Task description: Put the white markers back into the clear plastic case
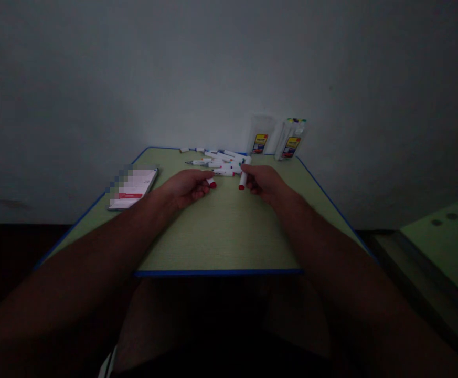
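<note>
My left hand (187,186) is closed on a short white marker cap (211,182) with a red end, held between thumb and fingers above the table. My right hand (266,181) grips a white marker (244,178) with its red end pointing down toward me. A gap separates the two hands. Just beyond them lies a loose pile of white markers (223,164) with coloured ends, some overlapping. Whether the far end of the held marker is capped is too dim to make out.
A phone (134,186) with a lit screen lies at the table's left. Against the wall stand a clear plastic case (261,134) and another case holding several markers (290,139). Small white caps (184,150) lie at the back. Blue edging borders the green table (221,236).
</note>
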Action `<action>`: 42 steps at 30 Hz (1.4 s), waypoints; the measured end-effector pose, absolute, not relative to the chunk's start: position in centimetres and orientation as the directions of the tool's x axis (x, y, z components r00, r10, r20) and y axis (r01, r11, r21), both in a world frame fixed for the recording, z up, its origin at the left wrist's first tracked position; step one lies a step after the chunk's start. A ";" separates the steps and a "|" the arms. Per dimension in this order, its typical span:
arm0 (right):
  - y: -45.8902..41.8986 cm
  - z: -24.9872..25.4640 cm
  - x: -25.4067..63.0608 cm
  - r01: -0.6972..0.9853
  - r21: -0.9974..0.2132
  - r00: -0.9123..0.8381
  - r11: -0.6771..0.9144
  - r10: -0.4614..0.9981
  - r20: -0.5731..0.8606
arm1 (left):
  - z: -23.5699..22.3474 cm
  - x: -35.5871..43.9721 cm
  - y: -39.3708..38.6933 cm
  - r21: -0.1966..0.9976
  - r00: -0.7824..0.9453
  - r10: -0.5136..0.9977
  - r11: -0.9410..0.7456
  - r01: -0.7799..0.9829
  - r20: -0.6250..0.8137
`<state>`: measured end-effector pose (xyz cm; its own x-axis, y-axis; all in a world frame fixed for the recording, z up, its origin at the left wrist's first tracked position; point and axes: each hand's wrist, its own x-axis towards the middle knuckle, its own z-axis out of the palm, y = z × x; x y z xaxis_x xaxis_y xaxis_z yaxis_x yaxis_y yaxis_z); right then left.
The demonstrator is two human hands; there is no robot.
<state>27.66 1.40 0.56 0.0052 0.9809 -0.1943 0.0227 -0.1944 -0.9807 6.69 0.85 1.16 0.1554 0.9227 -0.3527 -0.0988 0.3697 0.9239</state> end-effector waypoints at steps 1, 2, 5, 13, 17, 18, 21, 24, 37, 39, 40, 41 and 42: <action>1.4 0.5 27.7 0.022 -0.981 0.003 -0.191 0.982 -0.191 | 1.1 6.7 0.9 0.925 0.151 0.924 0.369 -0.097 -0.352; 1.5 0.5 27.7 0.022 -0.983 0.001 -0.184 0.983 -0.184 | 1.1 6.7 0.9 0.924 0.153 0.923 0.370 -0.096 -0.354; 1.5 0.3 27.7 0.026 -0.986 -0.003 -0.167 0.986 -0.167 | 1.1 6.8 0.8 0.925 0.166 0.923 0.366 -0.106 -0.347; 1.2 0.4 27.7 0.076 -0.985 -0.008 -0.153 0.988 -0.154 | 1.0 6.8 0.7 0.939 0.147 0.938 0.330 -0.092 -0.315; 1.2 0.5 27.7 0.131 -0.983 0.025 -0.130 0.991 -0.128 | 0.8 6.5 0.9 0.946 0.132 0.943 0.317 -0.072 -0.306; 1.2 0.5 27.7 0.151 -0.981 0.042 -0.124 0.992 -0.119 | 0.8 6.5 0.9 0.947 0.132 0.943 0.315 -0.068 -0.304; 1.1 0.7 27.6 0.169 -0.979 0.062 -0.116 0.992 -0.107 | 0.7 6.4 0.9 0.951 0.135 0.945 0.306 -0.054 -0.296; 1.0 1.0 27.6 0.135 -0.982 0.050 -0.134 0.990 -0.129 | 0.7 6.3 0.9 0.957 0.129 0.952 0.286 -0.040 -0.279; 1.2 0.7 27.9 0.181 -0.980 0.057 -0.082 0.996 -0.073 | 0.9 6.1 0.8 0.977 0.062 0.976 0.208 0.044 -0.210; 1.4 0.6 28.0 0.210 -0.975 0.074 -0.069 0.996 -0.054 | 0.9 6.1 0.9 0.979 0.057 0.978 0.199 0.038 -0.201; 1.5 0.6 28.0 0.225 -0.972 0.075 -0.064 0.996 -0.049 | 0.9 6.0 0.9 0.980 0.052 0.979 0.194 0.033 -0.196; 1.5 0.6 28.0 0.236 -0.970 0.074 -0.063 0.996 -0.047 | 0.9 6.0 1.0 0.981 0.044 0.981 0.190 0.028 -0.191; 1.5 0.6 28.1 0.245 -0.967 0.074 -0.065 0.996 -0.048 | 0.8 6.0 1.1 0.982 0.035 0.981 0.188 0.026 -0.189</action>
